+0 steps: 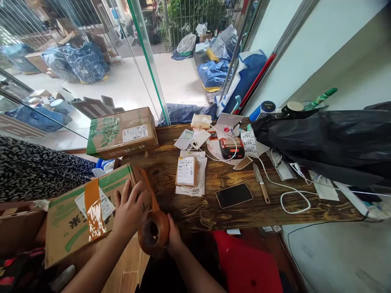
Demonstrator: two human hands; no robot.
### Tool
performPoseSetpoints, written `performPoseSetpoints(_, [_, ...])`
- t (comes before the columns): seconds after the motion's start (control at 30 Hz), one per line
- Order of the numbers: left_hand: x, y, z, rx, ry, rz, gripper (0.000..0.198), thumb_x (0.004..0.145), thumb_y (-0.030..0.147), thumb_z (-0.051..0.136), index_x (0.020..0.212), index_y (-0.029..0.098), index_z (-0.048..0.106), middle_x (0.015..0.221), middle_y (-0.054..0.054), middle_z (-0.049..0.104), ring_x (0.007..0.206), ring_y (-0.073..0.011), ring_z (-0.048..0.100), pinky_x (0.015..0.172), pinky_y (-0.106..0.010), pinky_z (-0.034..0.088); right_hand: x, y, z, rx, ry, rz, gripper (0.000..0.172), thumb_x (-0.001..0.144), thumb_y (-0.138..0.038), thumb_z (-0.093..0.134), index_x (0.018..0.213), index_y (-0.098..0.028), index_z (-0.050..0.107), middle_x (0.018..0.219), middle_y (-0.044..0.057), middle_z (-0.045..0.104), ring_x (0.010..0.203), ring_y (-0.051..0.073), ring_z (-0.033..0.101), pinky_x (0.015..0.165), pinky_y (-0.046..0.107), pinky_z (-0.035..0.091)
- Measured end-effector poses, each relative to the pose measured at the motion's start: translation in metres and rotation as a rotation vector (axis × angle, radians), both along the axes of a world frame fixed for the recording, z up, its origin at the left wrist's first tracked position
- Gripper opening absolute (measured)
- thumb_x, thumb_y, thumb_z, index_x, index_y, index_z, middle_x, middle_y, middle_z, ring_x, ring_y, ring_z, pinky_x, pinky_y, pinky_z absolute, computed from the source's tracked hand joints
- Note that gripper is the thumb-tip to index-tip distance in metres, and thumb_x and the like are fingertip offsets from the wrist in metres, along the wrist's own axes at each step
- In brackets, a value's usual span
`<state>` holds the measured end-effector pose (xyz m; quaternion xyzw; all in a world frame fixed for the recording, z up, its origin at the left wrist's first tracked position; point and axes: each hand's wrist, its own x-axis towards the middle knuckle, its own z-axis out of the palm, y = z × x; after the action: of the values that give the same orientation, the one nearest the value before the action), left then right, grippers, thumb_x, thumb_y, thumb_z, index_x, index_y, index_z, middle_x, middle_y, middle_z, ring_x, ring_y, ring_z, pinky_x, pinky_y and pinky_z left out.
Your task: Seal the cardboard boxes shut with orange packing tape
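A cardboard box with green print [70, 228] lies tilted at the table's left end, with orange-brown tape [93, 203] across its label. My left hand [131, 205] rests on the box's right end, fingers spread, beside a strip of tape. That strip runs down to a large tape roll [153, 232]. My right hand [175, 238] grips the roll from its right side; its fingers are partly hidden behind the roll.
Another box [122, 132] stands behind. On the wooden table [189, 211] are a small labelled parcel [186, 171], a phone [234, 195], a knife [261, 183], a label printer [231, 148] and a white cable. Black plastic [330, 142] lies at right. A person in patterned clothing [39, 169] stands left.
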<state>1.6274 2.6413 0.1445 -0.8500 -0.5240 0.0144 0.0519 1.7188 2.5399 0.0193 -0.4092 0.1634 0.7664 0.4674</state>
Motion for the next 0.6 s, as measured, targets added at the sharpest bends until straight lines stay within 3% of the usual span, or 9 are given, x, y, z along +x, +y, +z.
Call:
performPoseSetpoints(0.1, [0.011,0.008,0.001,0.001,0.031,0.094,0.033,0.081,0.027,0.058,0.11,0.015,0.066,0.141,-0.016,0.048,0.137,-0.0461,0.027,0.102,-0.074,0.028,0.026,0.026,0.005,-0.111,0.058,0.06,0.045,0.093,-0.045,0.038,0.075,-0.014,0.066,0.064,0.002,0.067,0.057,0.011,0.06,0.062,0.022,0.048])
performPoseSetpoints(0.2, [0.011,0.01,0.0,-0.017,0.029,0.127,0.035,0.079,0.027,0.059,0.111,0.014,0.065,0.141,-0.017,0.047,0.138,-0.0456,0.025,0.103,-0.074,0.027,0.051,0.038,0.007,-0.092,0.165,0.226,0.056,0.094,-0.049,0.032,0.058,-0.014,0.058,0.039,-0.002,0.047,0.035,0.009,0.039,0.044,0.022,0.037])
performPoseSetpoints(0.37, [0.008,0.009,0.002,-0.028,0.009,0.1,0.035,0.082,0.026,0.052,0.114,0.013,0.064,0.141,-0.019,0.045,0.137,-0.0466,0.025,0.1,-0.076,0.026,0.068,0.037,0.007,0.049,0.33,0.359,0.069,0.089,-0.066,0.02,0.051,-0.017,0.049,0.034,-0.003,0.036,0.034,0.008,0.029,0.039,0.021,0.028])
performPoseSetpoints(0.6, [0.01,0.011,0.002,-0.015,-0.014,0.113,0.034,0.081,0.026,0.054,0.113,0.017,0.063,0.14,-0.017,0.047,0.137,-0.0448,0.026,0.103,-0.075,0.024,0.032,0.025,-0.004,0.103,0.529,0.468,0.066,0.091,-0.057,0.006,0.049,-0.019,0.041,0.037,-0.006,0.024,0.037,0.008,0.022,0.043,0.02,0.023])
